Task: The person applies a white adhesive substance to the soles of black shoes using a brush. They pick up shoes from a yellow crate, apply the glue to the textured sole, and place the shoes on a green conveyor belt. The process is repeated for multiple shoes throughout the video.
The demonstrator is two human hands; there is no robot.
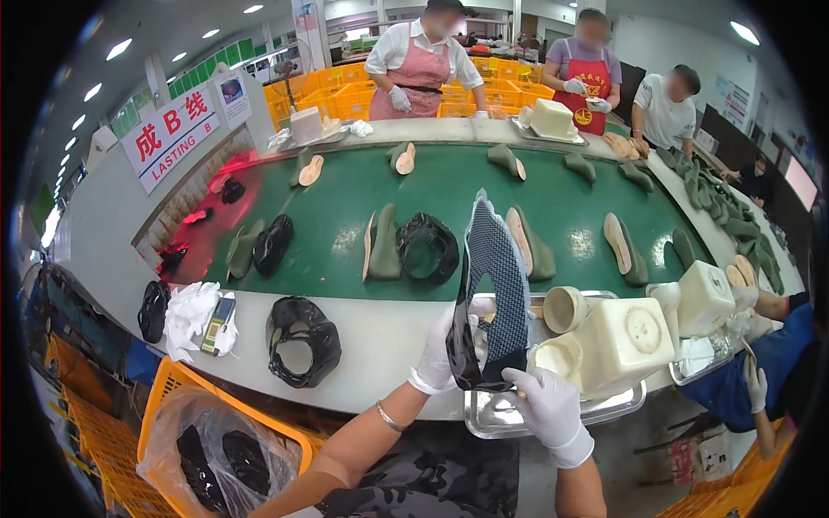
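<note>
Black shoe upper (509, 259) with a patterned grey mesh lining, held upright, its pointed end uppermost, in front of a green conveyor belt (337, 207) and partly over a metal tray (617, 406). The gloved left hand (439, 352) grasps the upper's left side; some of its fingers are hidden behind the material. The gloved right hand (553, 406) has its fingers closed on the lower end.

On the tray, just right of the upper, are a cut white plastic container (639, 337) and, beside it, a cream cup (563, 309) tipped on its side. Left of the hands, on the white surface (380, 345), rest a second black upper (302, 345), open like a ring, and a crumpled white cloth (186, 315) with a small green-and-tan object (218, 326) against it. Below stands an orange plastic crate (164, 388), lined with a clear bag (168, 440) containing black pieces (246, 457).

On the belt lie green shoe lasts (386, 242), several with pale insoles (404, 160), and further black uppers (427, 249). Across it stand co-workers in a pink apron (419, 73) and a red apron (587, 82).
</note>
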